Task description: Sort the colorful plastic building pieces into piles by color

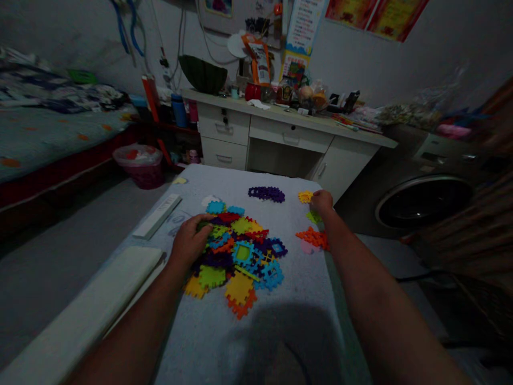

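Observation:
A heap of toothed plastic building tiles (243,252) in blue, green, yellow, red, orange and purple lies mid-table. My left hand (190,239) rests at its left edge, thumb and forefinger apart over the tiles, with no tile clearly held. On the far right of the table, my right hand (323,201) pinches a yellow tile (305,197) at the table surface. Just below that hand lies a green tile (313,216). Nearer to me are orange tiles (311,236) beside a pink piece (309,247). A row of overlapping purple tiles (266,193) lies toward the far edge.
A long white box (157,216) and a pale padded slab (132,272) lie along the left of the cloth-covered table (296,289). Beyond stands a cluttered white desk (228,120). A washing machine (420,182) is at right, a lined bin (140,166) at left.

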`<state>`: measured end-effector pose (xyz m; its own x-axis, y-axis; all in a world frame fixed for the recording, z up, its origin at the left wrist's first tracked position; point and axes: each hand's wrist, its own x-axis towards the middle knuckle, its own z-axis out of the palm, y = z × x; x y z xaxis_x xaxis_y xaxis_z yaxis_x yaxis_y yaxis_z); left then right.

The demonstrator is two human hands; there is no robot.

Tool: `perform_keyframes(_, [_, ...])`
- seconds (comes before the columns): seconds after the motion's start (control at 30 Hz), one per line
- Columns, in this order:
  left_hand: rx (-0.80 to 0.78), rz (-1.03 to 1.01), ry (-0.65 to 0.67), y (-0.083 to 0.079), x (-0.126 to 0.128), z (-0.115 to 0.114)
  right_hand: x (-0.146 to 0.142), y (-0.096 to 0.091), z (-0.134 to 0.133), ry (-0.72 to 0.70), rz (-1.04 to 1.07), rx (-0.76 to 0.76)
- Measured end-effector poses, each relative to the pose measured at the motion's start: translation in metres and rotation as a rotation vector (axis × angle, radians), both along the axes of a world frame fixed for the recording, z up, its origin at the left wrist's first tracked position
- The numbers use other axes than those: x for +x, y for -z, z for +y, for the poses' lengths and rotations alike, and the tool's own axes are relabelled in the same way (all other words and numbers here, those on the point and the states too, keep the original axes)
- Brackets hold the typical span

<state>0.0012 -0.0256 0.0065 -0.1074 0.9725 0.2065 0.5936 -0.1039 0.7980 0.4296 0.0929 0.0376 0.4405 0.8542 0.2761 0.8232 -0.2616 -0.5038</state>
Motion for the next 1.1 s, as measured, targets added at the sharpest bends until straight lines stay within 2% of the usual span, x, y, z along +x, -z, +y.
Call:
perform_keyframes(0.1, [0.008, -0.011, 0.009, 0.001, 0.0, 0.0, -0.012, -0.009, -0.009, 0.035, 0.054, 0.003])
perform_keyframes(0.17, [0.019, -0.027, 0.013, 0.004, 0.0, 0.001, -0.025, -0.016, -0.02, -0.046, 0.154, 0.015])
perform_keyframes(0.27, [0.026, -0.041, 0.007, 0.007, 0.0, 0.002, -0.051, -0.028, -0.044, -0.312, 0.377, -0.037])
perform_keyframes(0.33, [0.029, -0.046, -0.003, 0.007, 0.0, 0.002, -0.069, -0.037, -0.062, -0.533, 0.427, -0.166])
perform_keyframes(0.43, [0.027, -0.045, -0.013, 0.007, 0.001, 0.001, -0.095, -0.047, -0.085, -0.856, 0.341, -0.453])
perform_keyframes(0.5, [0.024, -0.046, -0.008, 0.006, 0.001, 0.001, -0.108, -0.051, -0.095, -0.982, 0.205, -0.587])
perform_keyframes(0.57, [0.02, -0.056, -0.006, 0.006, 0.001, 0.001, -0.119, -0.052, -0.1, -1.0, 0.032, -0.655])
perform_keyframes(0.73, [0.015, -0.052, -0.003, 0.003, 0.001, 0.0, -0.134, -0.049, -0.107, -0.889, -0.287, -0.773])
perform_keyframes(0.93, [0.025, -0.044, 0.003, 0.001, 0.002, -0.001, -0.139, -0.048, -0.113, -0.863, -0.403, -0.819])
perform_keyframes(1.1, [0.008, -0.033, 0.0, 0.001, 0.002, -0.001, -0.133, -0.051, -0.112, -0.857, -0.35, -0.818])
